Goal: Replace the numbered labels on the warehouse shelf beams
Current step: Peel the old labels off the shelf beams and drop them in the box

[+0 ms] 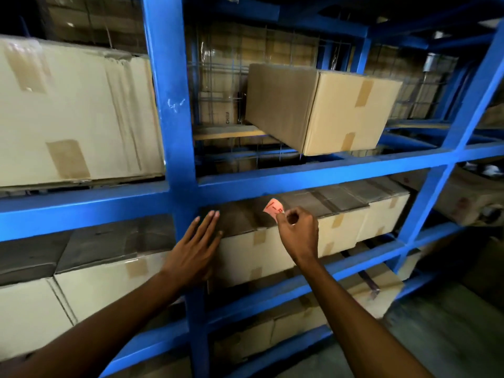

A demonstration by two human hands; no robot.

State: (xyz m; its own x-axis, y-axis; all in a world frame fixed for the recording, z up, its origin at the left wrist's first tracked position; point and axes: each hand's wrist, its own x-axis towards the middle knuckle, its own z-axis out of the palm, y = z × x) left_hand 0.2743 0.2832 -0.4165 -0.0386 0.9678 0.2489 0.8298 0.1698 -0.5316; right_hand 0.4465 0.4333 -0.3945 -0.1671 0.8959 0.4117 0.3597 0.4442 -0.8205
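small pink paper label with red handwritten digits [274, 208] is pinched by the right hand [298, 231] at its lower edge, held just below the horizontal blue metal shelf beam [313, 174] and in front of the taped tan cardboard boxes [341, 225]. whether it is touching the beam cannot be told; it looks curled and free. left hand [195, 248] is spread flat, fingers straight, nothing held, laid against the blue metal upright post [174, 132] and the box edge. risks judged: label could fold onto itself or tear from the tight pinch, or be stuck crooked on the beam if pressed from one corner only.
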